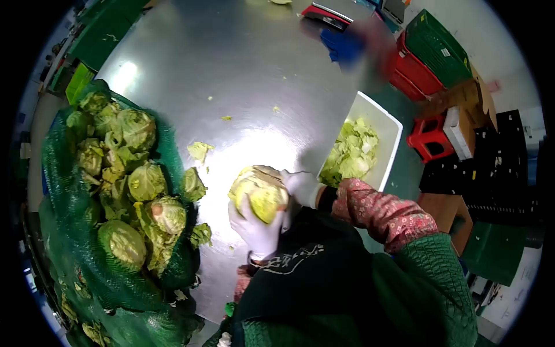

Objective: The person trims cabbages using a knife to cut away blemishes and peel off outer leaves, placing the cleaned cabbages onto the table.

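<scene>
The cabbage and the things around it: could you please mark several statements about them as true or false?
1. The left hand holds the cabbage. True.
2. The white box is empty. False: it has pale green leaves inside.
3. The net bag is blue and closed. False: it is green and open, with cabbages showing.
4. The stool is red. True.
5. The right sleeve is plain white. False: it is pink with flowers.
</scene>
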Tool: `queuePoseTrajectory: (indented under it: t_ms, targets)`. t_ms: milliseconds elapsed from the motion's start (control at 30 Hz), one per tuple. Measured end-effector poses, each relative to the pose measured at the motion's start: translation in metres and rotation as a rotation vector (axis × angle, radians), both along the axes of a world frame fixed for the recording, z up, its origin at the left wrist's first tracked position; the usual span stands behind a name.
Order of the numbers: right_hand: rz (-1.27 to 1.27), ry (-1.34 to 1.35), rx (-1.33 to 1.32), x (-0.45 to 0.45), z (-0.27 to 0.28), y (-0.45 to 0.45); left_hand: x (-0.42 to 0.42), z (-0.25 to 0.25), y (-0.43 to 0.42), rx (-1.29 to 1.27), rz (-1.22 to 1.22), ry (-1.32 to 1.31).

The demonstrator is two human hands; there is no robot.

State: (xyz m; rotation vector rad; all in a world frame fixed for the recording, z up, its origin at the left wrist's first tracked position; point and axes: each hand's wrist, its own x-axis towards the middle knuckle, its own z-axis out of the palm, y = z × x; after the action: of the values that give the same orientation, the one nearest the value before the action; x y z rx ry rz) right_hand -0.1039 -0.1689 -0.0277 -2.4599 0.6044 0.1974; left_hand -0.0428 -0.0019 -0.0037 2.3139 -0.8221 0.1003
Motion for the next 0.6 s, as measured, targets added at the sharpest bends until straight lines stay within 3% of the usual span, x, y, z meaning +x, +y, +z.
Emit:
queuePoseTrajectory:
  t_ms: [33, 67, 133, 167, 267, 333, 400, 467, 500, 533, 600]
  targets:
    - [-0.139, -0.022, 0.195, 0.001, -0.016, -0.002, -0.001, 0.007, 0.002, -0.014, -0.038, -0.008]
    - [0.138, -0.099, -0.170, -0.005, -0.031, -0.002, 0.003, 0.004, -0.001, -0.025, -0.018, -0.017]
    - [0.024, 0.002, -0.068, -0.012, -0.030, 0.011, 0.007, -0.006, 0.012, -0.254, -0.013, 0.158]
    - [0.038, -0.200, -0.101, -0.013, -0.028, 0.014, 0.006, -0.009, 0.019, -0.281, -0.040, 0.177]
    - [-0.051, -0.214, 0.122, -0.016, -0.028, 0.020, 0.008, -0.017, 0.044, -0.324, -0.106, 0.235]
    - [-0.114, -0.180, 0.542, -0.014, -0.029, 0.019, 0.007, -0.017, 0.058, -0.313, -0.118, 0.247]
    - [-0.304, -0.104, 0.716, -0.008, -0.012, 0.022, 0.010, -0.015, 0.066, -0.467, -0.153, 0.468]
    - [-0.241, 0.006, 0.551, -0.003, 0.008, 0.024, 0.024, -0.007, 0.066, -0.655, -0.160, 0.592]
    - [-0.218, 0.004, 0.384, 0.002, 0.034, 0.026, 0.032, -0.012, 0.068, -0.627, -0.089, 0.596]
    - [-0.204, -0.002, 0.383, 0.003, 0.040, 0.025, 0.039, -0.011, 0.063, -0.602, -0.019, 0.600]
    - [-0.163, -0.200, 0.239, 0.003, 0.052, 0.021, 0.045, 0.002, 0.045, -0.606, 0.058, 0.634]
